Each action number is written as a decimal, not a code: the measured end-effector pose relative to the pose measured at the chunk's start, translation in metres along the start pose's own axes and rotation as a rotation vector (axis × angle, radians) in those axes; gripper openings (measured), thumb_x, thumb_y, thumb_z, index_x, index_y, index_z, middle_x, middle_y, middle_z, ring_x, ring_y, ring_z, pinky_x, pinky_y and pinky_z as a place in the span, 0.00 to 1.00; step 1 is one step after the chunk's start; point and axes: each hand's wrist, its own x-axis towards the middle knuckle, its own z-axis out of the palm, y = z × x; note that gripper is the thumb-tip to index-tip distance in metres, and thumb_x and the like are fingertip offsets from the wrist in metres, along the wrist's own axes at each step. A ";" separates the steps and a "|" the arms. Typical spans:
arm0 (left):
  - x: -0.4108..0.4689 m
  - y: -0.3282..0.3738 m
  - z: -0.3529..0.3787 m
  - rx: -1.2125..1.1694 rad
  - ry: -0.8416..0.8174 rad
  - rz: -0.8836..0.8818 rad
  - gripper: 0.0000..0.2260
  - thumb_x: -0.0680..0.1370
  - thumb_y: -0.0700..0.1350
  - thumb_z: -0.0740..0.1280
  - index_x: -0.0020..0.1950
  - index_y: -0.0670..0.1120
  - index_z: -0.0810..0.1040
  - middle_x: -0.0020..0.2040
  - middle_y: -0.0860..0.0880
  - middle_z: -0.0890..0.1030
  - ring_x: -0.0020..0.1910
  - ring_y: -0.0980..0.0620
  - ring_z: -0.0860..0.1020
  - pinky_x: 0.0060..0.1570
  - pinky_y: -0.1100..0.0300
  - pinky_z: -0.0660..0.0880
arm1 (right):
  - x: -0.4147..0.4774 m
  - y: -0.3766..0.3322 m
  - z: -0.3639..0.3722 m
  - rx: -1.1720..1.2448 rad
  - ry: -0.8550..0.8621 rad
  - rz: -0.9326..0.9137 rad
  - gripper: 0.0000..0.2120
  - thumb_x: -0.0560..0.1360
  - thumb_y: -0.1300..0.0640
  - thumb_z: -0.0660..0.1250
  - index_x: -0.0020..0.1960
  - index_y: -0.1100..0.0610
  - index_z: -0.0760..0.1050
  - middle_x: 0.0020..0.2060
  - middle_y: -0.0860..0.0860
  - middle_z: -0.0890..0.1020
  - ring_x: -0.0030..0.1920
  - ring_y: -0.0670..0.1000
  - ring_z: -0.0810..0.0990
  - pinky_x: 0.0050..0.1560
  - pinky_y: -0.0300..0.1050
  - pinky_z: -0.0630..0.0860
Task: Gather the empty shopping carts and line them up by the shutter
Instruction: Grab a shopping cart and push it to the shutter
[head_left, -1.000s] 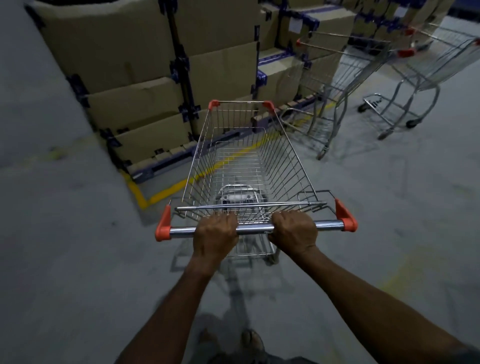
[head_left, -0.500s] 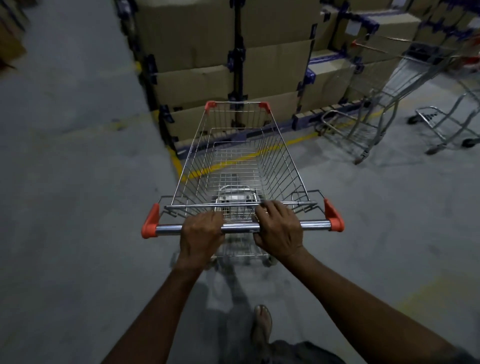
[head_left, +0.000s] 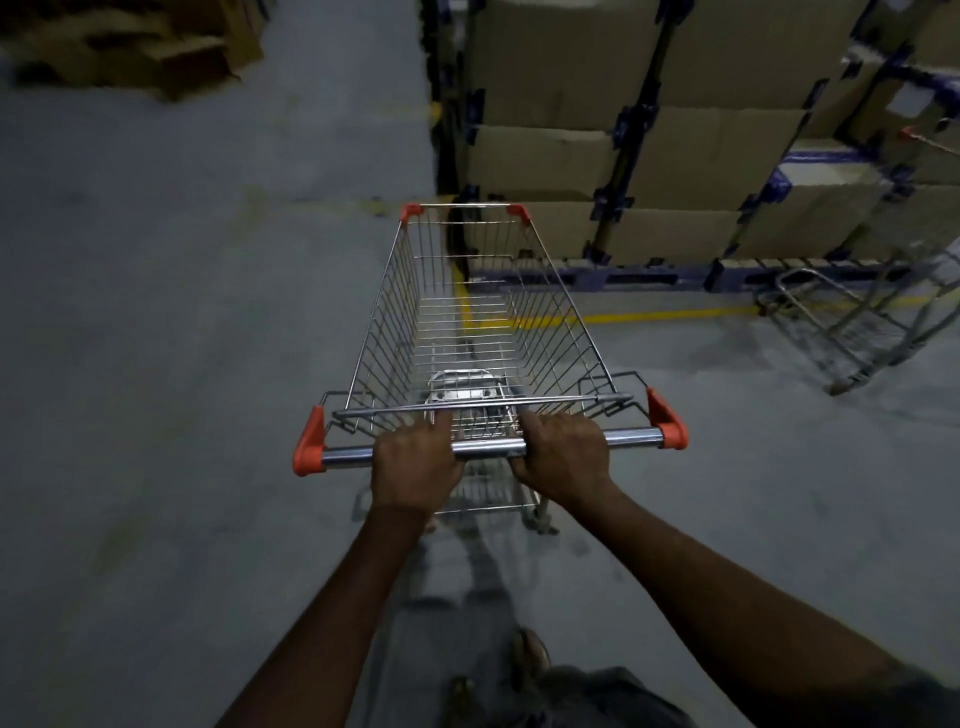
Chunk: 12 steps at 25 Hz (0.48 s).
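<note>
An empty wire shopping cart with orange corner caps stands straight ahead of me on the grey floor. My left hand grips its chrome handle bar left of centre. My right hand grips the same bar just right of centre. A second empty cart stands at the right edge, only its lower frame and part of its basket in view. No shutter is visible.
Stacked cardboard boxes on blue pallets fill the far right, bordered by a yellow floor line. Loose flattened cardboard lies at the far left. Open grey concrete floor stretches to the left of the cart.
The cart and my view have swung left. The box stack and the other carts slid to the right; one cart has left the view. Both hands kept their grip on the bar.
</note>
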 end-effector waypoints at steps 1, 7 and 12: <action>-0.002 -0.008 -0.002 -0.003 -0.014 -0.025 0.18 0.62 0.53 0.79 0.45 0.48 0.79 0.31 0.46 0.80 0.28 0.44 0.80 0.31 0.57 0.74 | 0.007 -0.009 0.001 -0.023 -0.015 -0.011 0.16 0.62 0.44 0.74 0.43 0.54 0.79 0.28 0.52 0.79 0.27 0.56 0.79 0.32 0.44 0.72; -0.004 -0.051 -0.013 0.120 -0.153 -0.196 0.15 0.64 0.55 0.78 0.43 0.48 0.81 0.32 0.48 0.82 0.30 0.46 0.82 0.31 0.61 0.73 | 0.058 -0.054 -0.003 -0.013 -0.042 -0.133 0.16 0.57 0.45 0.77 0.36 0.54 0.77 0.24 0.53 0.77 0.24 0.57 0.77 0.30 0.41 0.66; 0.007 -0.087 -0.020 0.240 -0.210 -0.343 0.13 0.77 0.52 0.66 0.58 0.50 0.80 0.47 0.49 0.85 0.45 0.48 0.84 0.38 0.58 0.70 | 0.108 -0.090 -0.010 0.038 -0.096 -0.312 0.13 0.71 0.44 0.67 0.49 0.53 0.78 0.37 0.54 0.83 0.38 0.57 0.81 0.38 0.44 0.66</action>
